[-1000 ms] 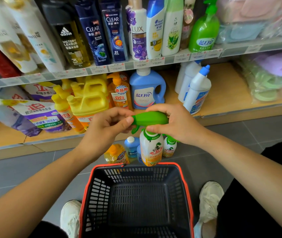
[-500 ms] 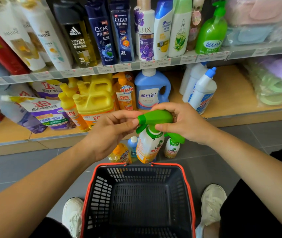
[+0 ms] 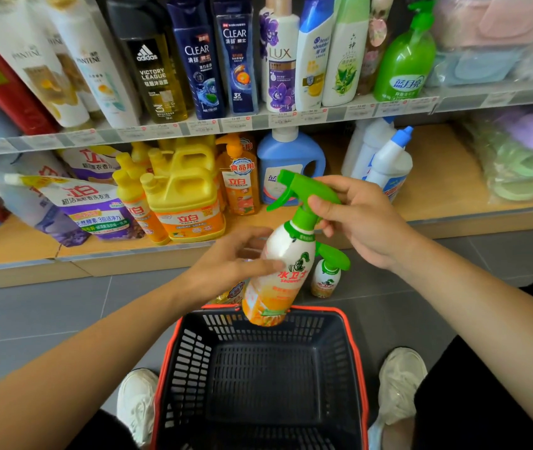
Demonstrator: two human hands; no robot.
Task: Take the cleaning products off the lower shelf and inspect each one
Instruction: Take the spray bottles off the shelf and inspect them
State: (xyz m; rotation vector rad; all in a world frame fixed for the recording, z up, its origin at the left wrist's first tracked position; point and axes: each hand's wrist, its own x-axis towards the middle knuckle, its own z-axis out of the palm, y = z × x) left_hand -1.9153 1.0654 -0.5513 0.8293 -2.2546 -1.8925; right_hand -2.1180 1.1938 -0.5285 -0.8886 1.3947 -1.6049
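The spray bottle (image 3: 278, 271) is already off the lower shelf (image 3: 447, 177) and is held in the air, tilted, in front of the shelf's front edge, with its base over the far rim of the basket (image 3: 353, 336). The step in hand is judged to be the inspection of this bottle. To do it well, the label should be turned fully toward the eyes while the neck is kept steady. The trigger should be left unsqueezed and the nozzle pointed away from the face. The weight is best carried under the body, not hung from the green head alone, since the screw collar could loosen. The right hand (image 3: 362, 219) is closed narrowly: its thumb and fingers pinch the green neck just below the trigger head. The left hand (image 3: 229, 264) is more open and is loosely cupped round the white body, with one finger laid across the front of the label. How firmly it grips cannot be told, as it is slightly blurred. A smaller spray bottle (image 3: 325, 277) is seen on the floor (image 3: 63, 306) just beyond the basket. Yellow jugs (image 3: 184, 193), a blue bottle (image 3: 291, 160) and a white bottle (image 3: 388, 164) are still on the shelf, so more items are judged to remain for inspection.
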